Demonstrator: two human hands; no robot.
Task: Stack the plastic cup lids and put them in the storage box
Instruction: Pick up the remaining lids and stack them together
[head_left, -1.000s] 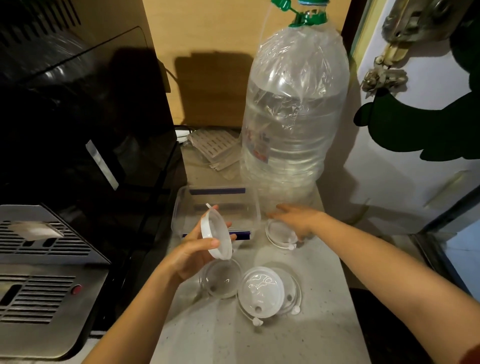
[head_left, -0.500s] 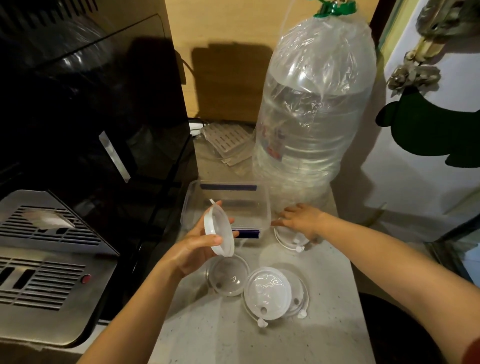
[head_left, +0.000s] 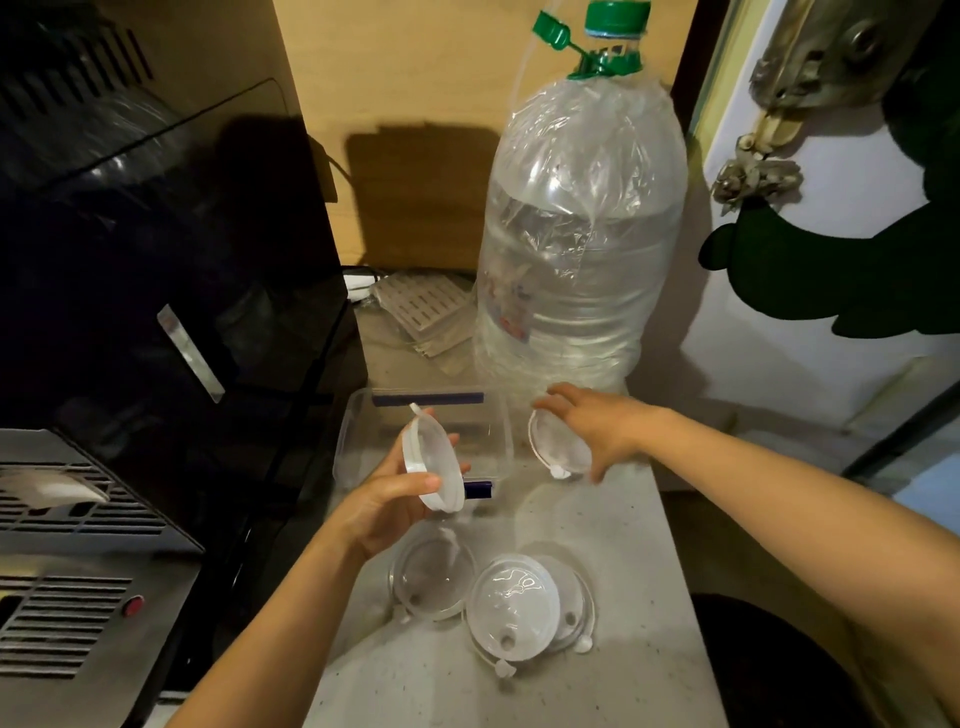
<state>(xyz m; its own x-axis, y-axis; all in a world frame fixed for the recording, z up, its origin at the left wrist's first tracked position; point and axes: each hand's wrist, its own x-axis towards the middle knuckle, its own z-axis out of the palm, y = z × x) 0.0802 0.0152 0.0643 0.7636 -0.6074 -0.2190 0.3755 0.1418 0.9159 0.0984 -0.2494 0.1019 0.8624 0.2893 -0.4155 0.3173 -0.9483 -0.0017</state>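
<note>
My left hand (head_left: 387, 501) holds a clear plastic cup lid (head_left: 432, 460) tilted on edge, just over the near side of the clear storage box (head_left: 353, 441). My right hand (head_left: 605, 431) grips a second lid (head_left: 553, 447), lifted on edge just right of the box. On the counter lie a single lid (head_left: 434, 574) and beside it two overlapping lids (head_left: 519, 605). The box is open and looks empty.
A large water bottle (head_left: 582, 234) wrapped in plastic stands right behind the box. A black appliance (head_left: 156, 260) and a steel machine (head_left: 78, 571) fill the left side. A slatted white piece (head_left: 421, 306) lies at the back. The counter edge drops off at the right.
My right hand has closed on the lid beside the box and raised it off the counter, tilting it up. My left hand keeps its lid in nearly the same spot.
</note>
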